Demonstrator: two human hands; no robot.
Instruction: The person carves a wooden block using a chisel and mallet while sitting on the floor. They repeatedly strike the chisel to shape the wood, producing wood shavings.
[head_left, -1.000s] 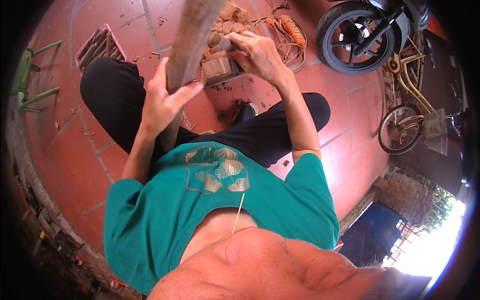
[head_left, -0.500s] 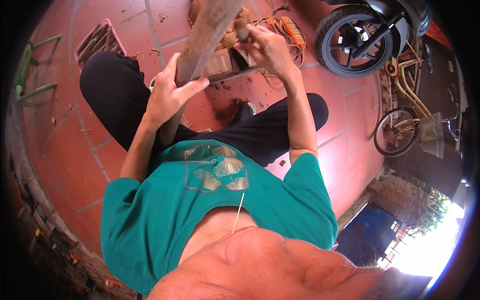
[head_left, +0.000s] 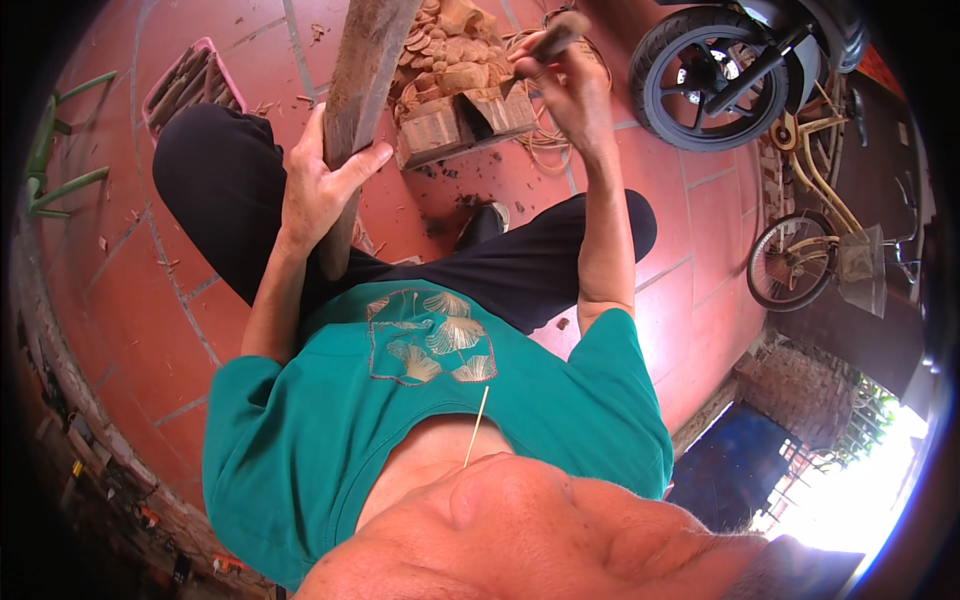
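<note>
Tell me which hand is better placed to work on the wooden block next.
Right, probably. The right hand holds a tool raised just above the block; the left hand is busy gripping the plank.

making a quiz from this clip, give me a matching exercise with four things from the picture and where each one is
Things:
1. long brown wooden plank
2. short wooden-handled tool
3. pink plastic crate
4. black motorbike wheel

Places:
A. on the tiles, upper left
B. gripped in the left hand
C. upper right, beside a yellow bicycle
D. raised in the right hand

Pairs: 1-B, 2-D, 3-A, 4-C
</note>
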